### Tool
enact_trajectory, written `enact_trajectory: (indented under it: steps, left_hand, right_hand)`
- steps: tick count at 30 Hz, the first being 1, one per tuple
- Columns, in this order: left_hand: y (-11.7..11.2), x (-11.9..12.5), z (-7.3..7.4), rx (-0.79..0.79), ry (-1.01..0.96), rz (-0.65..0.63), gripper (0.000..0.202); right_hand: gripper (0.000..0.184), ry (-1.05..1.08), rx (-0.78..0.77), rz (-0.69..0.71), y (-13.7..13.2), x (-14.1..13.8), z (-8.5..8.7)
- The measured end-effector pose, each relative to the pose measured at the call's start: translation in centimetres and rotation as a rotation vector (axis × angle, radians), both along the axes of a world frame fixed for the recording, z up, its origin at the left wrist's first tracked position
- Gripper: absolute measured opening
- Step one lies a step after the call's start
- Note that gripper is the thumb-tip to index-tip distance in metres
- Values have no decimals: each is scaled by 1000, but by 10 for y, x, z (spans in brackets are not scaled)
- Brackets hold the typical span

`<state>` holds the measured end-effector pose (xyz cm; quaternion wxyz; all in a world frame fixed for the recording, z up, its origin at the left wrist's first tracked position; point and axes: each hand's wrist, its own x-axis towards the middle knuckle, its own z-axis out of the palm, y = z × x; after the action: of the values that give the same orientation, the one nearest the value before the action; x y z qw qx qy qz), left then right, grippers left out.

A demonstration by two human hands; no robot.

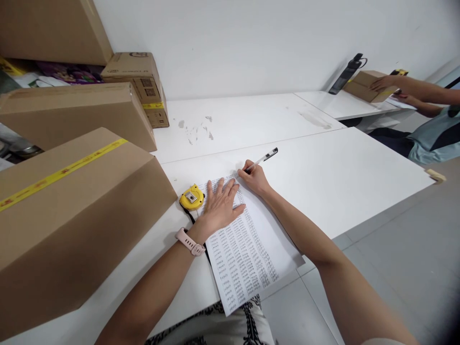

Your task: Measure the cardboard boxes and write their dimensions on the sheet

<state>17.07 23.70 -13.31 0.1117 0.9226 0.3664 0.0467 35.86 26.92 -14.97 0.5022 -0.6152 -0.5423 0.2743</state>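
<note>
A sheet of paper [283, 244] covered in columns of handwriting lies on the white table, its near end hanging over the edge. My left hand [222, 207] rests flat on it with the fingers spread. Gripped in my right hand [256, 177] is a pen [264, 156] with a clear barrel and black end; its tip is at the far edge of the sheet, partly hidden by my fingers. Beside my left hand sits a yellow tape measure [192, 197] with a metal clip and a black strap.
A large taped cardboard box [82, 206] stands close on my left, with more boxes [72, 110] behind it. At the far right, another person's hand [383, 84] touches a small box [364, 86] near a dark bottle [345, 75]. The table [345, 177] ends at the right.
</note>
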Motion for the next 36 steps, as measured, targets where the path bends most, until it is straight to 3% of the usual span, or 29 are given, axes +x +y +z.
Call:
enact_trajectory:
  steps: [36]
  left_hand:
    - [0, 1, 2, -13, 1, 6, 65]
  right_hand:
    - [20, -69, -7, -34, -1, 1, 4]
